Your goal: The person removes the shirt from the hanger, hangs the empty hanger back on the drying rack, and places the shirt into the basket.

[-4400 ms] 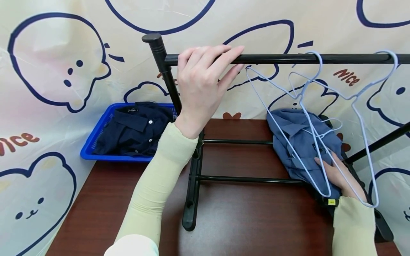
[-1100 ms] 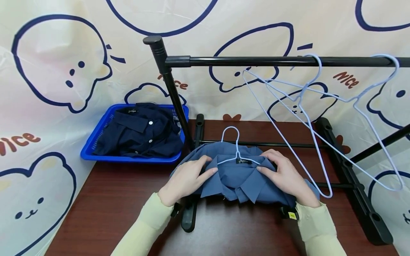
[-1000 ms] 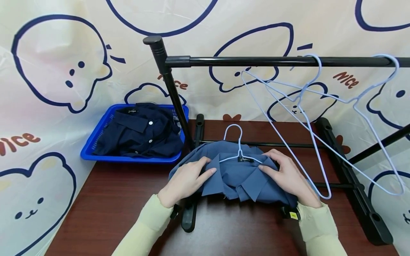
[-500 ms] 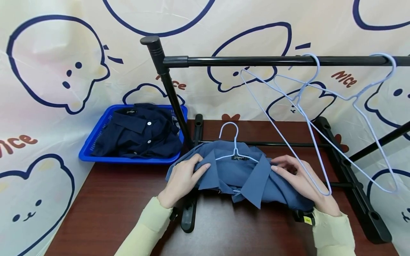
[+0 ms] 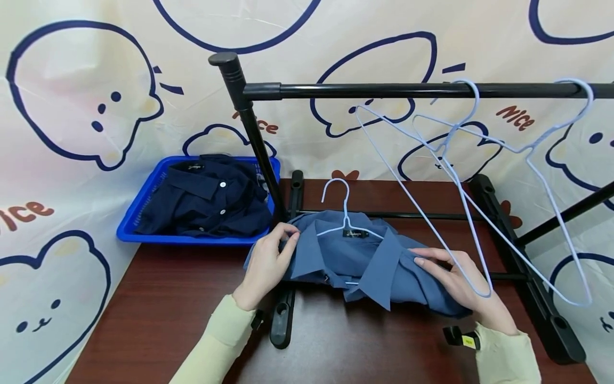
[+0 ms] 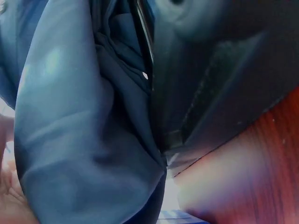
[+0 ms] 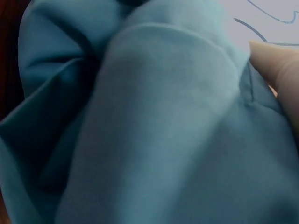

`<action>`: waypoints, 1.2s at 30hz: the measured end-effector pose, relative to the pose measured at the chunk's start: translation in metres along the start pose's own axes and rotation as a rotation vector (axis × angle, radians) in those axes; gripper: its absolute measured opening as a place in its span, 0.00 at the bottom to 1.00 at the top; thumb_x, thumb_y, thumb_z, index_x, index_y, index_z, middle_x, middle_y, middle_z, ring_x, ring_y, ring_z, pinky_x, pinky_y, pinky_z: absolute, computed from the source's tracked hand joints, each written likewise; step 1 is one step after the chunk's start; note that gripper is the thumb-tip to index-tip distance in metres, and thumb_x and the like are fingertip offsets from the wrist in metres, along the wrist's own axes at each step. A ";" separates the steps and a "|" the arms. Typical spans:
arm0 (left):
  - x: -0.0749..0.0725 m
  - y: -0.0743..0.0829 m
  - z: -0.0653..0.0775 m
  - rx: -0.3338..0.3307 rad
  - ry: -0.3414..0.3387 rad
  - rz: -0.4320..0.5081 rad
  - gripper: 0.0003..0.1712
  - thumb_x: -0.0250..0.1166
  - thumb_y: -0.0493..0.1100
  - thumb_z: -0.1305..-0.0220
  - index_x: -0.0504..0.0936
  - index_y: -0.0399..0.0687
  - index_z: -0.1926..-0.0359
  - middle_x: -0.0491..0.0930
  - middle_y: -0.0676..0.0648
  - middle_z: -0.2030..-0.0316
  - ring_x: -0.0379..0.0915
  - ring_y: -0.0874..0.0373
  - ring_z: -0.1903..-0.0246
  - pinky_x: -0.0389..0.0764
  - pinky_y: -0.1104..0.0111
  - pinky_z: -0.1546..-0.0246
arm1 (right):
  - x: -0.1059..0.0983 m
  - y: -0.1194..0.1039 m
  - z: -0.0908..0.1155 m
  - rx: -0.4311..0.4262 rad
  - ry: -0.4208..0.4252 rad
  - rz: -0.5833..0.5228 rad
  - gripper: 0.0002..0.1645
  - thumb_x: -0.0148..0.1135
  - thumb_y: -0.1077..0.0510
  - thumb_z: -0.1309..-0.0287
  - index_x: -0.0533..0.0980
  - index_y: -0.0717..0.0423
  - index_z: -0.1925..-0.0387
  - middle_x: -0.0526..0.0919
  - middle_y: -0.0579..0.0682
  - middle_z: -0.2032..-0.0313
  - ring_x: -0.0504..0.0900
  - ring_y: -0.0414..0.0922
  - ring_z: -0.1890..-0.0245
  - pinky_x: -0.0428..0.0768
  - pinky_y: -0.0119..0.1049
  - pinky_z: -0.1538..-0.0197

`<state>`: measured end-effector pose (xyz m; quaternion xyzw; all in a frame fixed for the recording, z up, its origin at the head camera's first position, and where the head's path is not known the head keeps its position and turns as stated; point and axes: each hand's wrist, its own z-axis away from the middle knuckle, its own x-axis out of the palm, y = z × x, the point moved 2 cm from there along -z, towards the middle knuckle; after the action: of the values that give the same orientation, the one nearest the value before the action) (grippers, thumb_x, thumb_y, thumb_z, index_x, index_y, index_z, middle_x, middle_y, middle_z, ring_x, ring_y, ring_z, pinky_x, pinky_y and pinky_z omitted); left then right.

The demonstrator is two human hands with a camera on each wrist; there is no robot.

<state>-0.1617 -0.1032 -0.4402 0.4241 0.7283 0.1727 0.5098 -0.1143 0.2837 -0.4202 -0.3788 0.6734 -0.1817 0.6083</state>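
A blue-grey collared shirt (image 5: 366, 253) lies over the lower bars of a black clothes rack, with a light blue hanger (image 5: 346, 210) inside it. The hanger's hook and neck stand up out of the collar, near a black label. My left hand (image 5: 268, 261) pinches the cloth beside the left collar flap. Over on the other shoulder, my right hand (image 5: 462, 282) holds the cloth between thumb and fingers. Folds of the shirt (image 6: 79, 130) fill much of the left wrist view. In the right wrist view, shirt cloth (image 7: 149, 121) covers nearly everything.
Two bare light blue hangers (image 5: 475, 240) hang from the rack's top rail (image 5: 364, 91), one in front of my right hand. A blue basket (image 5: 127, 229) at the left holds a navy shirt (image 5: 206, 197). The rack's left foot (image 5: 282, 320) rests on the brown table (image 5: 374, 341).
Earlier my left hand was on the rail and my right held the shirt at the right. The shirt came to the middle; lately my hands moved apart along the shoulders, spreading the collar.
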 end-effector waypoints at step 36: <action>0.016 0.034 -0.026 0.102 -0.036 0.093 0.09 0.54 0.35 0.35 0.74 0.50 0.56 0.74 0.57 0.73 0.64 0.60 0.81 0.65 0.65 0.78 | 0.030 -0.019 -0.019 0.013 0.041 -0.156 0.17 0.61 0.56 0.27 0.83 0.57 0.42 0.84 0.50 0.45 0.79 0.39 0.43 0.72 0.24 0.43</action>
<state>-0.1719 -0.0662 -0.4155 0.4858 0.7063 0.1511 0.4923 -0.1266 0.2456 -0.4239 -0.4225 0.6528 -0.2405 0.5809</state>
